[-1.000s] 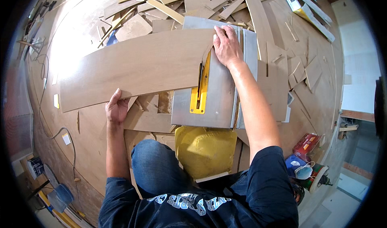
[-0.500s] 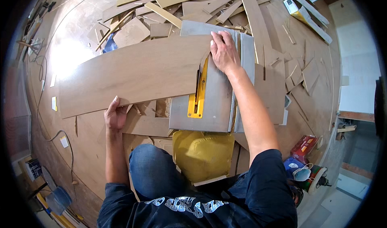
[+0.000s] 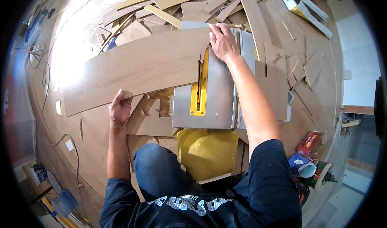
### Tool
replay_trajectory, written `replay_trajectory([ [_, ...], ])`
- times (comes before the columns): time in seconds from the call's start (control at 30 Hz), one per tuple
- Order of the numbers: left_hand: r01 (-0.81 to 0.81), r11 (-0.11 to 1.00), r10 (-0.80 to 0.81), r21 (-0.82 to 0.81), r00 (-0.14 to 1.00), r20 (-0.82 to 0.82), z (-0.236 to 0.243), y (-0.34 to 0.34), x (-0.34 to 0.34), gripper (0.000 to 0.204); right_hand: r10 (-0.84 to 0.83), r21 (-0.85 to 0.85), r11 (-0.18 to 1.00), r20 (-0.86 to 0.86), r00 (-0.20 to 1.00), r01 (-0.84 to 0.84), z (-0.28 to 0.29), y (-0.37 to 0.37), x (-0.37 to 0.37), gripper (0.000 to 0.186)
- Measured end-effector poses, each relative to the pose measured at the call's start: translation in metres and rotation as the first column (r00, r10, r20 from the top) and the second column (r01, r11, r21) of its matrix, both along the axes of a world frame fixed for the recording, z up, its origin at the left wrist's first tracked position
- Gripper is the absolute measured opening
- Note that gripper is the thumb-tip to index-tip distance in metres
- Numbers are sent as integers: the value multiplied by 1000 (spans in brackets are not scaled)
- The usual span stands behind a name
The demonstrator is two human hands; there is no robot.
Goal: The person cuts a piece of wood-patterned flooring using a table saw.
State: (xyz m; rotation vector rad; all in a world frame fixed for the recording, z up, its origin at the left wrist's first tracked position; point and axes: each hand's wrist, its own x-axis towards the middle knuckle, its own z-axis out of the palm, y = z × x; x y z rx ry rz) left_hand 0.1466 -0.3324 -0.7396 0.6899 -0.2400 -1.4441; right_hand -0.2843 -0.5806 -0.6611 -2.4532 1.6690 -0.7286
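Observation:
A long wood-grain board (image 3: 133,64) lies across the left of a metal table saw (image 3: 219,95), its right part over the yellow blade insert (image 3: 198,103). A narrow curved cut runs in its right end above the slot. My left hand (image 3: 120,109) grips the board's lower edge near the left, thumb on top and fingers underneath. My right hand (image 3: 223,42) is closed on the board's top right corner, fingertips at the far edge, forearm crossing the saw top. My bent left knee and a yellow plastic piece (image 3: 205,153) are below the saw.
Many board offcuts (image 3: 201,8) pile behind the saw and to the right. A cable (image 3: 64,136) runs along the left. At right are a red package (image 3: 307,143), a blue mask (image 3: 306,168), a spool (image 3: 320,173) and long wrapped items (image 3: 306,14). Tools (image 3: 56,189) lie lower left.
The view has shifted slightly down and back up. Both hands still hold the board, which has moved very little against the saw.

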Motion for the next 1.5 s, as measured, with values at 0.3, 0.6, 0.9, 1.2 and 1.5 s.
replay_trajectory([
  [0.3, 4, 1000, -4, -2, 1000, 7, 0, 16, 0, 18, 13, -76, 997, 8, 1000, -13, -6, 13, 0, 43],
  [0.6, 19, 999, -18, -38, 1000, 13, 3, 38, -5, 23, 49, -80, 996, -6, 999, -50, -1, 28, -1, 41],
  [0.9, 14, 1000, -14, -6, 1000, -12, 11, 56, -10, 23, 33, -93, 995, -11, 999, -34, -3, 41, 1, 41],
  [1.2, -75, 992, 70, 106, 996, 55, 8, 77, -12, 17, 53, -79, 995, -9, 999, -54, -1, 55, 1, 42],
  [1.5, 43, 998, -42, -53, 999, 11, 3, -5, -3, 17, 5, -21, 1000, -16, 1000, -6, -1, -8, -3, 46],
])
